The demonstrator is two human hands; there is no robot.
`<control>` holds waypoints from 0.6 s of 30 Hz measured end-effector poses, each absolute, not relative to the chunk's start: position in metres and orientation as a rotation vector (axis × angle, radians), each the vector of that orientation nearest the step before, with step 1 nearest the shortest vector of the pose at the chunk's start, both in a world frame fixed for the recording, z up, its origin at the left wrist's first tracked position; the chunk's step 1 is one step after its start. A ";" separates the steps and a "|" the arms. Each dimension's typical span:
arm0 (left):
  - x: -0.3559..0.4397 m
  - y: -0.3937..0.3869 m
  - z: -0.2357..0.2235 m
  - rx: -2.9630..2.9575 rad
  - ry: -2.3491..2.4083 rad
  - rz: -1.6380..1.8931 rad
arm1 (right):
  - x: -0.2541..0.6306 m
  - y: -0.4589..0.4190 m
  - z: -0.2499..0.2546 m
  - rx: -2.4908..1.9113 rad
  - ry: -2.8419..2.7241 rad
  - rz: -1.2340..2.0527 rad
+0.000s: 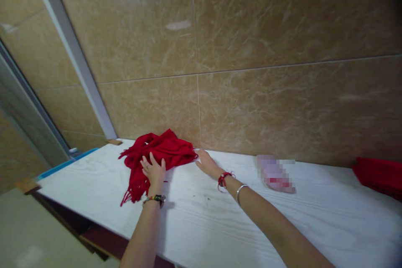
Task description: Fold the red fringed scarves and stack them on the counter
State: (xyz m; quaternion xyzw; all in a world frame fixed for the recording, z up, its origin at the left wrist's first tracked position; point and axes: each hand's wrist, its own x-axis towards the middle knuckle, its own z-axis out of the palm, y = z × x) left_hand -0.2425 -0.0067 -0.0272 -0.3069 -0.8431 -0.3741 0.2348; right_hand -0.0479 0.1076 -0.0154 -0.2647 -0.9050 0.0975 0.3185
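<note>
Two hands: left hand (153,170) and right hand (207,163), both at the scarf (171,148).
Left grip: released; the palm is down on the scarf's near part, the fingers spread and pressing lightly or just resting, closed on nothing.
Right grip: the fingers bend at the scarf's right corner, close to the wall; whether they pinch the cloth, the view cannot tell.
Scarf: red, crumpled in loose folds on the table (201,217), toward its left end and against or close by the wall (266,104).
Fringe (135,192): red tassels spread on the table to the left of the left hand, on the side nearer the person.
Left wrist: a multicoloured bracelet (154,199) with a dark piece.
Right wrist: a red cord (222,180), and a silver bangle (240,193) higher on the forearm.
Table: white, with faint wood grain and a few dark marks between the forearms.
Right side: a pinkish, pixelated item (276,174) lies well apart from the right hand; farther right, at the edge of view, is a red cloth (381,176).
Left end: a small wood block (114,142) by the wall; a blue edge (67,163) beyond the table.
Wall: brown marbled tiles, with a pale upright strip (75,50) at left.
</note>
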 end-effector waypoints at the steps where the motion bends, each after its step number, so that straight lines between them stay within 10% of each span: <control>1: -0.244 -0.005 -0.028 -0.830 -2.307 -1.047 | -0.066 0.112 -0.013 -0.696 -2.354 0.253; 18: -0.239 -0.008 -0.022 -0.944 -2.137 -1.196 | -0.025 0.141 0.018 -0.622 -2.123 0.581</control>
